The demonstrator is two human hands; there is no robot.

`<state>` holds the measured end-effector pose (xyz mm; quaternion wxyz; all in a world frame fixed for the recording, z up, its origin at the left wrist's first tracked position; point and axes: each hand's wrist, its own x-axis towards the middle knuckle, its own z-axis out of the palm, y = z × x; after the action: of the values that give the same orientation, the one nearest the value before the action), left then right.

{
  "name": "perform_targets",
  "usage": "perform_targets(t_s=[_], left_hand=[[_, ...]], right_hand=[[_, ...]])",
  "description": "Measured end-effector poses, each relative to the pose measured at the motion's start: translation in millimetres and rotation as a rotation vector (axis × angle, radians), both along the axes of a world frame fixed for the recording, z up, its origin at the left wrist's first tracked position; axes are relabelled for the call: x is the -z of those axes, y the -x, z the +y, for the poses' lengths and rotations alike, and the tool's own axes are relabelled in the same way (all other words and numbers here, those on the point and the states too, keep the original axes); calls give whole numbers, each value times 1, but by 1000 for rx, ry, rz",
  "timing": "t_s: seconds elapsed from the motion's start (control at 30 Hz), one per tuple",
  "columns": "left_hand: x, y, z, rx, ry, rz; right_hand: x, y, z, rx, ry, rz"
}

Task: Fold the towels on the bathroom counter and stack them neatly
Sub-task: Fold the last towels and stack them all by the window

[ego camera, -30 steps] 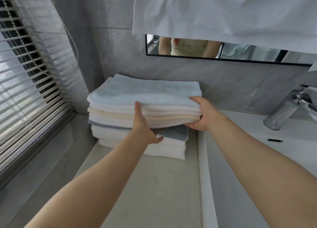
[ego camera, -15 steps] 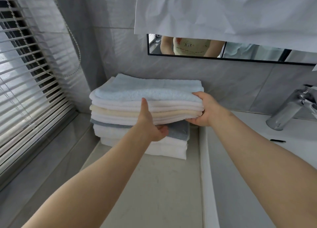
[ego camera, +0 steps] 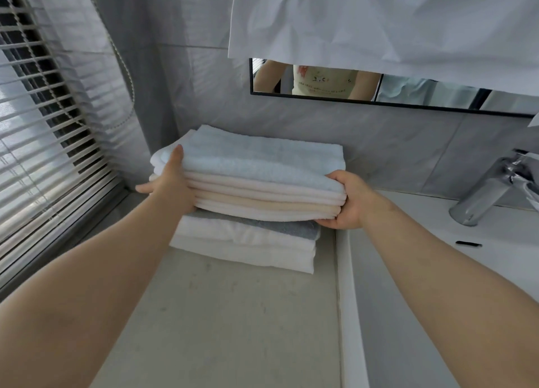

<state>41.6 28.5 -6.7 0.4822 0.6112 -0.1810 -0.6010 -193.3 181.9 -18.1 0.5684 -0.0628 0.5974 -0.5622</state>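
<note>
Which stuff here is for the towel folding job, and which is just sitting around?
For the job: upper towels, gripped by the left hand and right hand; lower towels under them; counter.
Just lying about: faucet, mirror, window blinds, white cloth hanging above.

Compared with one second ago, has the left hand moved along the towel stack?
Yes. The left hand slid from the front middle of the towel stack to its left end, toward the window blinds.

towels [ego camera: 250, 180]: fluffy matt terry cloth. counter [ego camera: 233, 314]: matt, stone-like, faintly speckled. faucet [ego camera: 490, 189]: glossy polished metal. wall tiles [ego camera: 393, 148]: smooth, slight sheen. mirror [ego camera: 320, 81]: glossy glass. white sheet [ego camera: 379, 23]: creased, matt, cloth or paper unclear.
</note>
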Motion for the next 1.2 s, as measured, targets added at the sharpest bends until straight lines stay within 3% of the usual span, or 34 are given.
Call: perform_targets(t_s=[0.27,0.53,0.77,1.2], left_hand=[[5,-3,-14,44,44,-2],[-10,-7,-24,14,180,124],[25,-14,-16,-16,110,99],[18,-13,-18,-54,212,121]], right_hand=[[7,0,-6,89,3,-36],[-8,-3,-15,134,308,19],[37,-11,-9,63,211,-28],[35,-13,-10,91,301,-90]])
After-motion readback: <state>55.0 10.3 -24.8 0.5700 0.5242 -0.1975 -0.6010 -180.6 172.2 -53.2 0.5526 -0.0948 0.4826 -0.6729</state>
